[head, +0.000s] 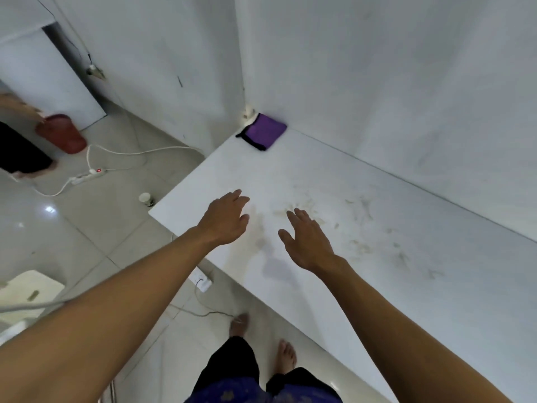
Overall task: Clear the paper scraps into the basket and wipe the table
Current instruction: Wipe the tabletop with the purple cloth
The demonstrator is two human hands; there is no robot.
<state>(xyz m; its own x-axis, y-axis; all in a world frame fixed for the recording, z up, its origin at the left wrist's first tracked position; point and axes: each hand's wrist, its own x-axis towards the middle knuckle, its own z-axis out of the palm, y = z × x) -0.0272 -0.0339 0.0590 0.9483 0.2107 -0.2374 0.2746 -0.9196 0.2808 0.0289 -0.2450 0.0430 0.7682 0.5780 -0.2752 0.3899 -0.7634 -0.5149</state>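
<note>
A white table (pixel 377 271) runs from the wall corner toward the lower right; its top carries brownish smears and small bits around the middle. A folded purple cloth (pixel 263 131) with a black edge lies in the far corner against the wall. My left hand (pixel 225 219) hovers over the table's left end, fingers relaxed and empty. My right hand (pixel 308 242) is held beside it over the stained patch, fingers straight, holding nothing. A red basket (pixel 61 133) stands on the floor far to the left, with another person's hand at its rim.
White walls close the table's far side. On the tiled floor lie a white power strip (pixel 87 175) with cables, a small white cup (pixel 145 198) near the table's corner and a second strip (pixel 202 280) under the table edge. Another person stands at far left.
</note>
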